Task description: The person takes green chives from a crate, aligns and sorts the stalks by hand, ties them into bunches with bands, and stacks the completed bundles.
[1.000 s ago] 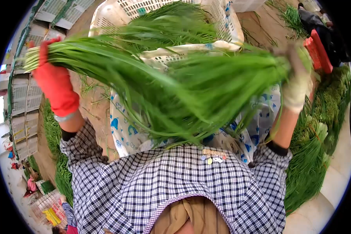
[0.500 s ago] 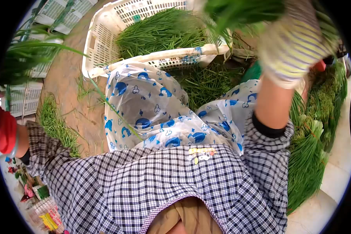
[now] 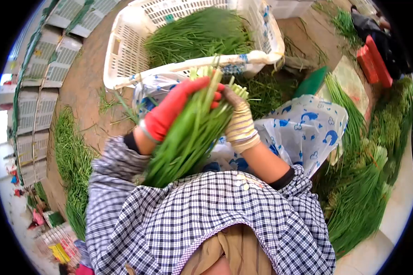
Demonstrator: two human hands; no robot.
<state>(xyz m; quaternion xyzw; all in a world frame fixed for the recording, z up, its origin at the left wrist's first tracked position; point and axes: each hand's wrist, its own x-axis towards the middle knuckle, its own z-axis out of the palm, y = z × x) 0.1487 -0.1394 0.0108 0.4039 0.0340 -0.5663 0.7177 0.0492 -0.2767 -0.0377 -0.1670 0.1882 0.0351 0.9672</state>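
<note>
Close to my chest is a bunch of garlic chives (image 3: 188, 137), its pale cut ends pointing away from me and its leaves hanging toward my lap. My left hand (image 3: 172, 110), in a red glove, wraps round the bunch near the pale ends. On the other side, my right hand (image 3: 242, 121), in a striped knit glove, closes on the same stalks; its fingertips are partly hidden. Beneath both hands a plastic sheet (image 3: 307, 126) with blue prints covers my lap. Just beyond stands a white basket (image 3: 124, 59) with more chives (image 3: 197, 36) inside.
At my right lie piled chive bundles (image 3: 362, 197), near a red object (image 3: 374, 62) and a green piece of plastic (image 3: 311, 82). Loose green leaves (image 3: 71, 156) cover the ground at left, beside stacked pale crates (image 3: 34, 110). A person in dark clothing (image 3: 376, 34) is at the upper right.
Both hands have come in from far apart to the middle, over my lap, and now hold one bunch together. The greenery blurred at each side has left those places.
</note>
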